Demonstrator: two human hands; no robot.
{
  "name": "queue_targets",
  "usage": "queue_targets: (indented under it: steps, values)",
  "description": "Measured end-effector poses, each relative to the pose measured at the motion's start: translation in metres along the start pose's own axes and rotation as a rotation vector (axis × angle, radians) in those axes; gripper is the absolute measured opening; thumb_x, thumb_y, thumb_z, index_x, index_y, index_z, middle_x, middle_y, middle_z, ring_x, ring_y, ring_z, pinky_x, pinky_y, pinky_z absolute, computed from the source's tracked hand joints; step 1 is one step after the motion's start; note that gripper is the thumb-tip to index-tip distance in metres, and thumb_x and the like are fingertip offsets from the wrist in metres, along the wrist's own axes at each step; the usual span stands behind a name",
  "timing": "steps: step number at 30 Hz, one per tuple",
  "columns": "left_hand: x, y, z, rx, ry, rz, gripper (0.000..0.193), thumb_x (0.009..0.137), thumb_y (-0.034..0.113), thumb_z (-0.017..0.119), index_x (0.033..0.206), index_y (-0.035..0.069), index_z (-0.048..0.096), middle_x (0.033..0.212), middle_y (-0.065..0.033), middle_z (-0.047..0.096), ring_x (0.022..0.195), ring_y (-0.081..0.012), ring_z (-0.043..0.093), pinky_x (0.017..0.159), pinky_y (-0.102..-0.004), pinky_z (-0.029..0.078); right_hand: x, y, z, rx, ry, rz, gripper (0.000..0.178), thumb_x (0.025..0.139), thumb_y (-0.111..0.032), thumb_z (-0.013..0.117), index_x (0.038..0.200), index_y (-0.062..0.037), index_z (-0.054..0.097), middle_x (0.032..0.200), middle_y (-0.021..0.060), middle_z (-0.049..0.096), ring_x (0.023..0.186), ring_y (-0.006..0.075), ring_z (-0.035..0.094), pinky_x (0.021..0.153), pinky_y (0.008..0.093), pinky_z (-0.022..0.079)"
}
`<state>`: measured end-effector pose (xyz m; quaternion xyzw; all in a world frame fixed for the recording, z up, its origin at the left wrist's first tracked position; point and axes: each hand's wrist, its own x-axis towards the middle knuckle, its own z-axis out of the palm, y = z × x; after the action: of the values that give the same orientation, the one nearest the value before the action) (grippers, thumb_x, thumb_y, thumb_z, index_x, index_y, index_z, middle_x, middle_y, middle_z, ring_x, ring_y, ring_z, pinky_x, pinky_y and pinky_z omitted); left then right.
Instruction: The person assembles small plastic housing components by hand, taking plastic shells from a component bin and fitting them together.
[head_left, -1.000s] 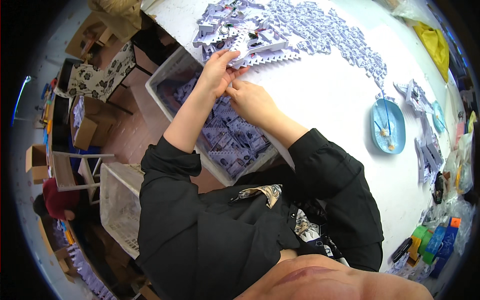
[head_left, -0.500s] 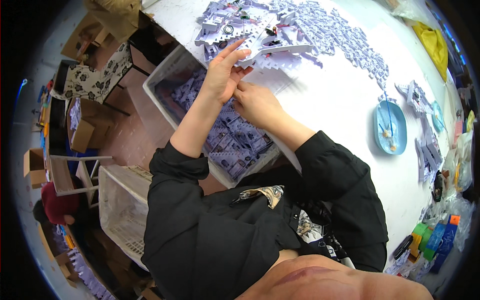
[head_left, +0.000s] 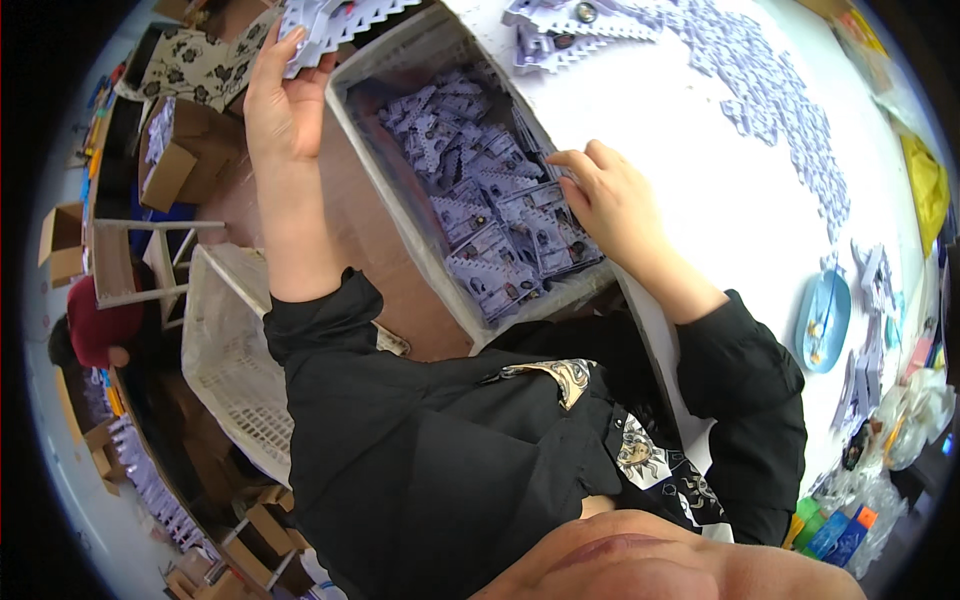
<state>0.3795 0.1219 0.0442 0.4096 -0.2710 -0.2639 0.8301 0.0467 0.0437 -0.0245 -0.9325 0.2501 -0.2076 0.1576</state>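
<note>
My left hand [head_left: 290, 105] is stretched out at the upper left, gripping a pale lavender plastic part with saw-toothed edges [head_left: 340, 25]. The top of the picture cuts off some of that part. Over the table's edge, my right hand [head_left: 622, 198] is empty, its index finger reaching out and its fingers apart. Between my hands stands a whitish plastic bin [head_left: 395, 215] lined with clear film. Many similar toothed parts [head_left: 490, 225], some with small dark fittings, lie inside it. Several more toothed assemblies [head_left: 548, 42] sit on the white table [head_left: 715, 190] at the far edge.
Small lavender pieces [head_left: 770, 90] spread across the table's far right. A blue dish [head_left: 825, 322] and loose strips [head_left: 860, 385] lie at right, near tape rolls [head_left: 825, 535]. On the left are an empty crate [head_left: 235, 350], a stool [head_left: 125, 265], cardboard boxes [head_left: 195, 165] and a crouching person [head_left: 100, 320].
My left hand has swung from the table to the upper left, past the bin, carrying a toothed part. My right hand has parted from it and moved right. The view has shifted left.
</note>
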Motion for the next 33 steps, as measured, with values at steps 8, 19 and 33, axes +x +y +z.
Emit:
queue_targets:
  steps: [8, 19, 33]
  values:
    - [0.021, -0.133, -0.156, 0.038, 0.358, -0.039, 0.047, 0.086, 0.001, 0.069, 0.131, -0.001, 0.056, 0.119, -0.0143, 0.064, 0.102, -0.0246, 0.064, 0.082, -0.0389, 0.053, 0.013, -0.007, -0.006, -0.012, -0.131, 0.024, 0.028, 0.086, -0.005, 0.065, 0.113, -0.0118, 0.064, 0.083, 0.009, 0.053, 0.079, 0.0275, 0.058, 0.068, 0.0396, 0.049]
    - [0.046, -0.414, -0.303, -0.121, 0.594, -0.175, 0.055, 0.088, 0.008, 0.069, 0.139, 0.0, 0.049, 0.122, -0.0146, 0.061, 0.104, -0.0275, 0.062, 0.087, -0.038, 0.051, 0.019, -0.007, -0.006, -0.111, -0.237, 0.076, 0.057, 0.072, 0.0, 0.074, 0.128, -0.0071, 0.065, 0.065, 0.0036, 0.041, 0.054, 0.0215, 0.045, 0.047, 0.0341, 0.036]
    - [0.071, -0.542, -0.442, 0.496, 0.721, -0.385, 0.07, 0.086, 0.021, 0.075, 0.146, 0.002, 0.043, 0.139, -0.0141, 0.052, 0.119, -0.0259, 0.052, 0.101, -0.0362, 0.043, 0.001, -0.003, -0.008, -0.154, -0.246, 0.045, 0.061, 0.057, -0.003, 0.075, 0.117, -0.0128, 0.07, 0.068, -0.004, 0.035, 0.055, 0.0135, 0.035, 0.047, 0.0288, 0.025]
